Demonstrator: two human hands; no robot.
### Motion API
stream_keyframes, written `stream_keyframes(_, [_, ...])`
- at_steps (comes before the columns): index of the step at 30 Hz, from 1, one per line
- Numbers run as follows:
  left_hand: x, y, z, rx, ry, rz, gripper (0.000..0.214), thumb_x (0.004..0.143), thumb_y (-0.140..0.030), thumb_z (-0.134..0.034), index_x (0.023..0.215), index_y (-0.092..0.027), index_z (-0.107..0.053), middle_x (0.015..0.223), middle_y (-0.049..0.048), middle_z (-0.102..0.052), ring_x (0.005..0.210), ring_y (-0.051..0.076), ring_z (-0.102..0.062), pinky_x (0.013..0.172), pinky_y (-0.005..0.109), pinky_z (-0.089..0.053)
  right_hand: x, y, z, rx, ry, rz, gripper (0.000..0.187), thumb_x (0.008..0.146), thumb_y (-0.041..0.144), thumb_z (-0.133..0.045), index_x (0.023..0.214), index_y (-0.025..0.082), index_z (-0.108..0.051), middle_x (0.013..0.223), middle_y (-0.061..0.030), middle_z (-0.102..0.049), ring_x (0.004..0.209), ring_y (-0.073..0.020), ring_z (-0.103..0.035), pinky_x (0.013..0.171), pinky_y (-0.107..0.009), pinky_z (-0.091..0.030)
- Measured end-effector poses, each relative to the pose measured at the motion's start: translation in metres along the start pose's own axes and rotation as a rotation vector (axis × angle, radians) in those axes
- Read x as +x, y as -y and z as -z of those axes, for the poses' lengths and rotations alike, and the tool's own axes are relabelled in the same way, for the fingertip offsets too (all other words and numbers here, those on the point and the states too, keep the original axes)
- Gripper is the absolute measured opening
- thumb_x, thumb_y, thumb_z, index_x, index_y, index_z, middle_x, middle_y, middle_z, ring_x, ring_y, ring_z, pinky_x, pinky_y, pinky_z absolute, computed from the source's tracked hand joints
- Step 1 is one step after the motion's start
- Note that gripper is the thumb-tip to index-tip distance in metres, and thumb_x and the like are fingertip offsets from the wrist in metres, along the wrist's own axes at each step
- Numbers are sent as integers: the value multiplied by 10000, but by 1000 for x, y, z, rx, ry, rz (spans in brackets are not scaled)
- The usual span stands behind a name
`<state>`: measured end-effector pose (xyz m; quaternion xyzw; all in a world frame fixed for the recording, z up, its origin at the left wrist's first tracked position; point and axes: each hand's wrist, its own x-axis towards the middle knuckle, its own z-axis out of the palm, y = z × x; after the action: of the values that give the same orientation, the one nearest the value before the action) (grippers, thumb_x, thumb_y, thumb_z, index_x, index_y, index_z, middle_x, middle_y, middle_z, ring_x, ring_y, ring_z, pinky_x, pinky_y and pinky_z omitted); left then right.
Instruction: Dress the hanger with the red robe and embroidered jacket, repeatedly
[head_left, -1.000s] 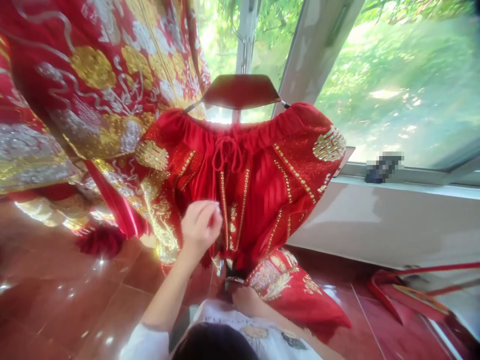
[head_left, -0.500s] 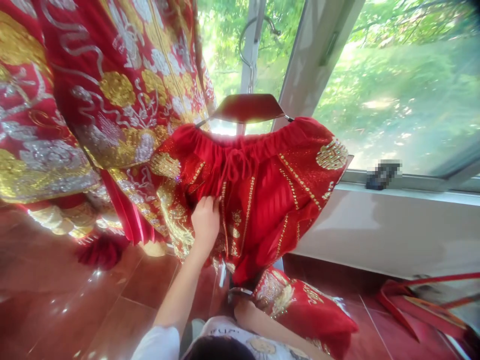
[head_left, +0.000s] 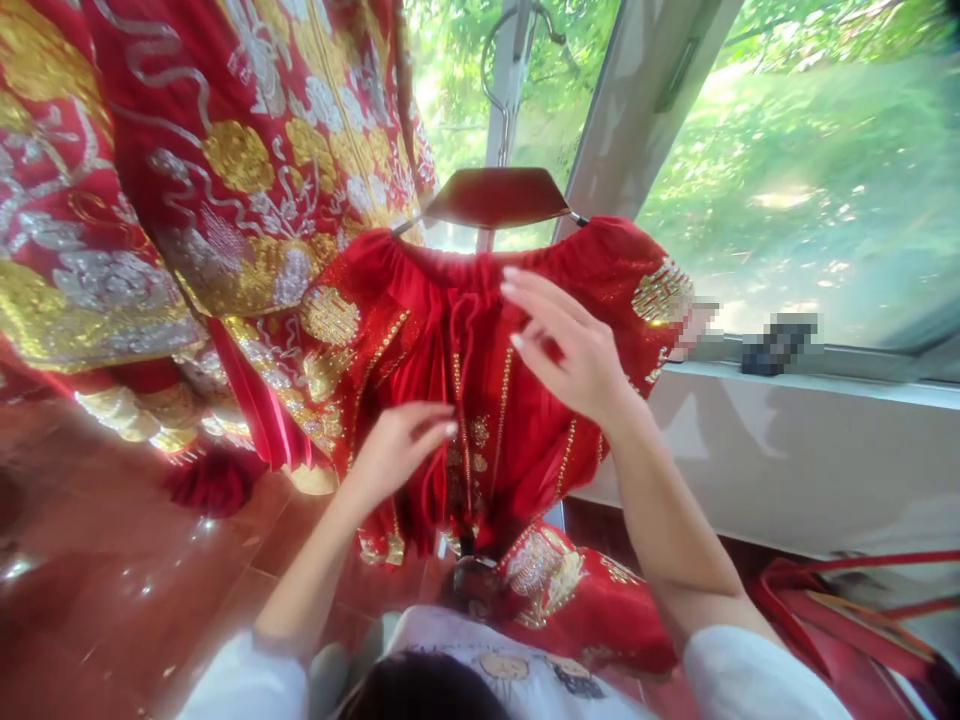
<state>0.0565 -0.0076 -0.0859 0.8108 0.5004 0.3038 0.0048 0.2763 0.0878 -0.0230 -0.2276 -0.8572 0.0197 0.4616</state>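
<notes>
A red skirt [head_left: 525,330] with gold embroidery hangs from a dark wooden hanger [head_left: 496,196] by the window. My left hand [head_left: 397,450] pinches a fold of the skirt near its gold-trimmed middle panel. My right hand [head_left: 570,345] is raised in front of the skirt's upper part, fingers spread and stretched toward the waistband, holding nothing. The skirt's lower hem falls to the floor [head_left: 570,590] in front of me.
A large red robe [head_left: 187,180] with gold and silver embroidery hangs at the left, touching the skirt. A white window sill [head_left: 810,375] runs along the right, and red hangers [head_left: 847,590] lie on the shiny red tile floor [head_left: 112,600].
My right hand has risen from below into view in front of the skirt's upper part. My left hand has shifted slightly down and now pinches a fold.
</notes>
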Motion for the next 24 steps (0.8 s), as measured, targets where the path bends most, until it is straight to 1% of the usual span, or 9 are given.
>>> stream_keyframes(3, [58, -17, 30, 175, -301, -144, 308, 921, -319, -539, 1197, -198, -602, 1195, 72, -639, 1154, 208, -563, 1081, 429, -388, 21, -9, -13, -37, 118, -89, 610, 903, 321, -508, 1483, 211, -352, 1374, -108, -523, 1003, -225, -639, 824, -372, -534])
stream_keyframes(6, [84, -15, 35, 433, -245, -125, 414, 866, -301, -604, 1252, -158, -566, 1242, 117, -591, 1247, 282, -473, 1165, 561, -173, 11, -11, -16, -31, 116, -171, 638, 902, 420, -514, 1469, 167, -367, 1106, -101, -664, 856, -205, -647, 769, -331, -514])
stream_keyframes(9, [74, -8, 34, 461, -78, -173, 341, 830, -413, -638, 1073, -176, -654, 1051, 77, -647, 1142, 268, -516, 1166, 574, -144, -13, -7, -1, 185, 98, -165, 525, 956, 472, -402, 1369, 159, -488, 870, -47, -682, 619, -118, -577, 634, -246, -465])
stream_keyframes(12, [49, -8, 39, 428, -17, -218, 449, 783, -565, -634, 1015, -184, -684, 940, 67, -662, 1037, 263, -542, 1156, 586, -166, -34, 8, 12, 358, 230, -85, 511, 988, 489, -308, 1248, 153, -592, 721, -14, -650, 540, -81, -522, 545, -199, -399])
stream_keyframes(16, [31, -14, 51, 458, 80, -253, 522, 764, -599, -635, 1049, -166, -693, 887, 81, -670, 926, 258, -570, 1116, 567, -273, -62, 52, 13, 145, 608, 116, 323, 981, 326, -406, 1100, 176, -665, 552, 33, -580, 431, -77, -473, 480, -210, -333])
stream_keyframes(18, [30, -17, 54, 467, 117, -281, 479, 779, -590, -621, 986, -166, -703, 880, 76, -670, 925, 248, -583, 1124, 540, -277, -79, 71, 18, 39, 711, 276, 265, 960, 257, -442, 1093, 220, -668, 604, 24, -620, 464, -105, -524, 464, -245, -339])
stream_keyframes(20, [34, -20, 53, 446, 128, -288, 463, 802, -605, -580, 883, -165, -700, 889, 72, -671, 919, 234, -599, 1139, 513, -268, -94, 80, 30, 20, 613, 334, 303, 965, 314, -438, 1193, 264, -630, 841, -27, -700, 612, -134, -623, 512, -263, -420])
stream_keyframes(22, [40, -23, 50, 385, 160, -284, 541, 791, -681, -534, 787, -160, -675, 872, 68, -672, 858, 215, -617, 1138, 485, -283, -105, 77, 45, -5, 289, 203, 387, 964, 378, -428, 1322, 291, -549, 1115, -90, -669, 767, -164, -664, 615, -285, -498])
stream_keyframes(24, [46, -25, 46, 329, 200, -264, 631, 774, -759, -468, 717, -154, -639, 781, 55, -659, 749, 194, -617, 1115, 460, -321, -108, 70, 54, 10, -10, -13, 467, 955, 342, -442, 1422, 329, -432, 1220, -108, -616, 790, -177, -660, 641, -312, -522])
